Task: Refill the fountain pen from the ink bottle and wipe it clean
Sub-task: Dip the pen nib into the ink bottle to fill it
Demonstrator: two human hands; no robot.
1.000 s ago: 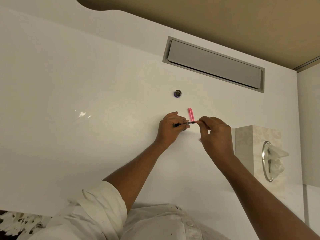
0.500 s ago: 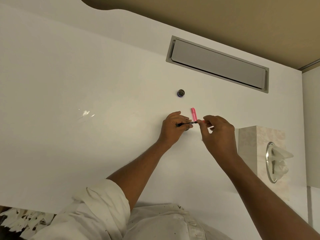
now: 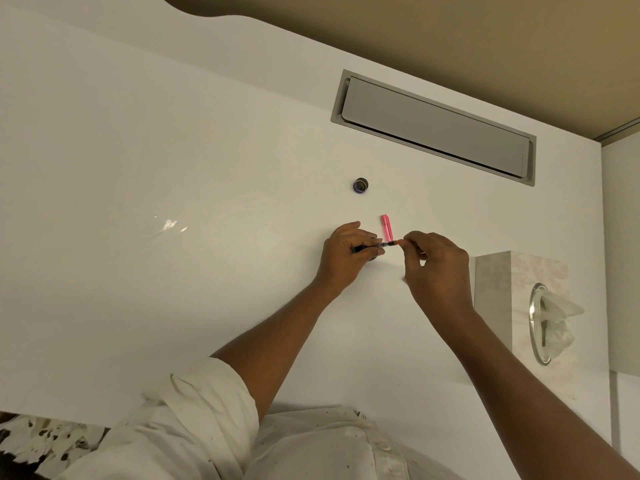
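My left hand (image 3: 343, 256) grips the dark front part of the fountain pen (image 3: 387, 244), which lies level just above the white desk (image 3: 173, 161). My right hand (image 3: 438, 270) pinches the pen's pinkish right end between thumb and forefinger. A pink pen piece (image 3: 387, 226) lies loose on the desk just behind the hands. A small round dark object with a purple tint (image 3: 360, 185) sits farther back. Something dark (image 3: 372, 258) shows under my left fingers, mostly hidden.
A pale tissue box (image 3: 498, 292) with a tissue sticking out of its round opening stands at the right, close to my right forearm. A grey cable flap (image 3: 433, 128) is set into the desk at the back.
Both hands stay on the pen in nearly the same place. Only the view has shifted slightly.
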